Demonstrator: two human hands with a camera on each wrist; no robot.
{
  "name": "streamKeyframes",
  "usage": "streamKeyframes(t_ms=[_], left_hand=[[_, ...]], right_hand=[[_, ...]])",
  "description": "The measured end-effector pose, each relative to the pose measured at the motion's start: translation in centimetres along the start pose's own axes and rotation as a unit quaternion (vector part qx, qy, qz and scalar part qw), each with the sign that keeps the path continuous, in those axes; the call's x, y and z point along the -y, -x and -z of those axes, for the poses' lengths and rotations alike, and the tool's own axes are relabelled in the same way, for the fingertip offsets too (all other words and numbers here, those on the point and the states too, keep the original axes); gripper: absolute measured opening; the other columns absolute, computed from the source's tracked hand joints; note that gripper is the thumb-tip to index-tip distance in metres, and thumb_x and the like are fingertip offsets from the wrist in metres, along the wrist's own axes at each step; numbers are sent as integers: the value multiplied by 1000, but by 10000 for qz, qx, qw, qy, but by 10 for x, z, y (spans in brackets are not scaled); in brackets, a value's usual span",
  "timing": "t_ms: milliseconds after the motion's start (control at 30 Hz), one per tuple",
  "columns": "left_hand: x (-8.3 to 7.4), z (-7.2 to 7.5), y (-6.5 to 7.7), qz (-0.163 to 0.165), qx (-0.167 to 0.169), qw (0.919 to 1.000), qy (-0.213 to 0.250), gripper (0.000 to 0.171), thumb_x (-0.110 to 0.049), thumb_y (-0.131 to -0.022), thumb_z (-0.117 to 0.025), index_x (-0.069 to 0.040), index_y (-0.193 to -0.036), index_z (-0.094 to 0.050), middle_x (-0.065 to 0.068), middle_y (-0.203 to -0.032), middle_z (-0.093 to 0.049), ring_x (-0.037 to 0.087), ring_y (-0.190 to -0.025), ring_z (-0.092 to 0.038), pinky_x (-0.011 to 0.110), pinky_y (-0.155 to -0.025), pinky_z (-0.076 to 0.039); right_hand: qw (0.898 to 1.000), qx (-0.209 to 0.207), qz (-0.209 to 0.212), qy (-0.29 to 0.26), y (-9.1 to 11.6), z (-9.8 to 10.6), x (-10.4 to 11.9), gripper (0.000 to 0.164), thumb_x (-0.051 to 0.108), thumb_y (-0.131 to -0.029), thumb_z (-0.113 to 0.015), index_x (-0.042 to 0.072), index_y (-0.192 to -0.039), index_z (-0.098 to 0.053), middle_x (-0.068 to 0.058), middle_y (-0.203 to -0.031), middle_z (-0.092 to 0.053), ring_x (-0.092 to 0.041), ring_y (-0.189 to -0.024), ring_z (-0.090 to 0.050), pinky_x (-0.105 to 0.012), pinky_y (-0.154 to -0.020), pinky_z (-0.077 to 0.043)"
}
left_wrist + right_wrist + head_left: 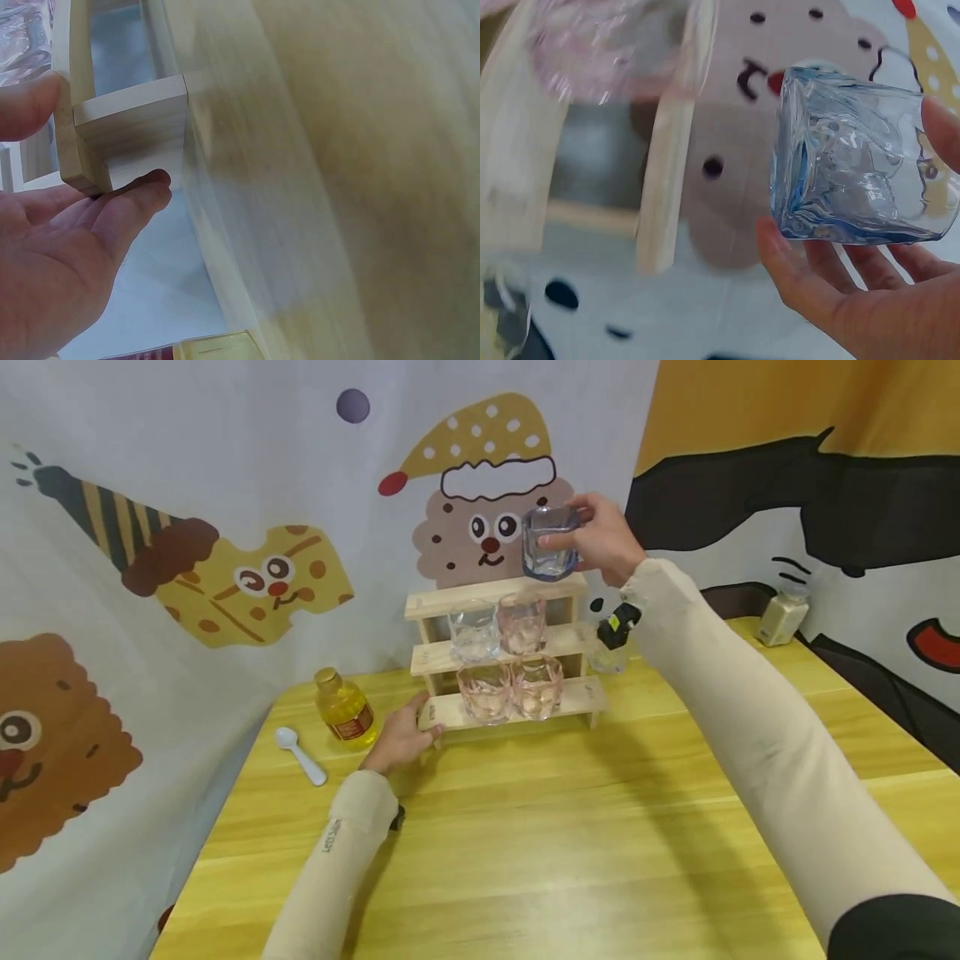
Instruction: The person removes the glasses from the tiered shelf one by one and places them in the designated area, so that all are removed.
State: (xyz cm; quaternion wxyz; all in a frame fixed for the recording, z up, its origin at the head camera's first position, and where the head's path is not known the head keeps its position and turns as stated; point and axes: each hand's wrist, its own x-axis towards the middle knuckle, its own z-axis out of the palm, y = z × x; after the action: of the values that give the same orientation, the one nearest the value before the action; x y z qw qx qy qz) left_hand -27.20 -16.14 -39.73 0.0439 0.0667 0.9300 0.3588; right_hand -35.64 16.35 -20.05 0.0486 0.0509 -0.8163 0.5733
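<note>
My right hand (603, 539) holds a blue-tinted drinking glass (550, 556) above the right end of the top tier of a three-tier wooden rack (495, 596). In the right wrist view, thumb and fingers go round the glass (855, 161), apart from the rack's boards (664, 187). My left hand (405, 735) grips the left end of the lowest tier; the left wrist view shows the board (82, 161) between thumb and fingers. A clear glass (474, 635) and a pink glass (522, 625) stand on the middle tier, with two pink glasses (486, 695) on the lowest.
A bottle of yellow liquid (345, 708) and a white spoon (302, 757) are left of the rack on the wooden table (525, 835). Behind the right forearm is a clear glass (609, 658). A jar (783, 617) stands at the far right, near the printed curtain (262, 435).
</note>
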Motion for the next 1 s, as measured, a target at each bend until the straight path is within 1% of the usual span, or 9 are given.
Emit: streamKeyframes(t_ms=[100,200,333,500,667,700,833,933,1000], left_hand=[[1,1,-1,10,-62,10000,-71,73,-25,-95,-66,-10,-158,-31,21,-120,-65,23,-83,-57,29,-67,-45],[1,0,-1,-36,-48,10000,-75,71,-23,-95,-66,-8,-157,-33,22,-117,-65,22,-80,-56,29,-65,-44],[1,-2,-1,-85,28,10000,44,72,-22,-96,-66,-7,-157,-32,23,-118,-65,21,-75,-55,29,-61,-45],[0,-2,-1,-32,-36,10000,-23,74,-25,-96,-65,-10,-158,-29,23,-129,-63,24,-85,-59,30,-70,-47],[1,-3,-2,-49,-64,9999,-119,73,-26,-96,-65,-10,-158,-30,23,-135,-61,27,-94,-61,35,-78,-49],[0,-3,-2,-34,-82,9999,-114,73,-26,-96,-66,-10,-158,-31,23,-134,-61,26,-93,-60,34,-77,-49],[-1,-3,-1,15,-45,10000,28,73,-25,-96,-66,-11,-158,-31,24,-130,-62,25,-85,-59,31,-68,-49],[-1,-3,-1,-22,-84,9999,55,73,-23,-95,-67,-10,-157,-32,24,-127,-63,23,-83,-59,28,-66,-47],[0,-3,-2,-74,-89,9999,46,72,-23,-95,-67,-9,-157,-33,24,-124,-64,23,-82,-58,28,-66,-47]], right_hand=[[9999,-57,-36,104,3,18,-9,73,30,-90,-75,21,-152,-36,-7,-148,-39,-25,-128,-50,-51,-103,-51],[9996,-137,-105,221,7,36,-22,73,30,-91,-74,22,-153,-36,-6,-148,-40,-26,-132,-47,-53,-106,-48],[9989,-343,-181,253,14,58,-41,73,29,-91,-74,23,-153,-35,2,-137,-47,-23,-131,-48,-55,-107,-47],[9981,-572,-232,12,21,79,-61,73,26,-90,-75,24,-152,-36,10,-128,-45,-16,-121,-50,-56,-108,-46],[9979,-578,-248,-150,24,93,-89,70,23,-90,-76,23,-148,-36,12,-122,-42,-11,-115,-48,-57,-110,-43],[9980,-569,-249,-154,25,95,-96,69,23,-90,-76,23,-146,-36,12,-120,-42,-10,-113,-49,-57,-110,-44],[9979,-548,-338,29,26,103,-122,76,25,-89,-77,20,-150,-32,12,-121,-40,-8,-105,-52,-37,-96,-55],[9979,-499,-388,167,28,107,-140,83,24,-89,-77,16,-155,-27,9,-125,-41,-7,-103,-52,-25,-80,-55],[9977,-459,-435,231,30,111,-151,85,25,-90,-76,16,-157,-24,3,-133,-42,-8,-108,-52,-26,-81,-55]])
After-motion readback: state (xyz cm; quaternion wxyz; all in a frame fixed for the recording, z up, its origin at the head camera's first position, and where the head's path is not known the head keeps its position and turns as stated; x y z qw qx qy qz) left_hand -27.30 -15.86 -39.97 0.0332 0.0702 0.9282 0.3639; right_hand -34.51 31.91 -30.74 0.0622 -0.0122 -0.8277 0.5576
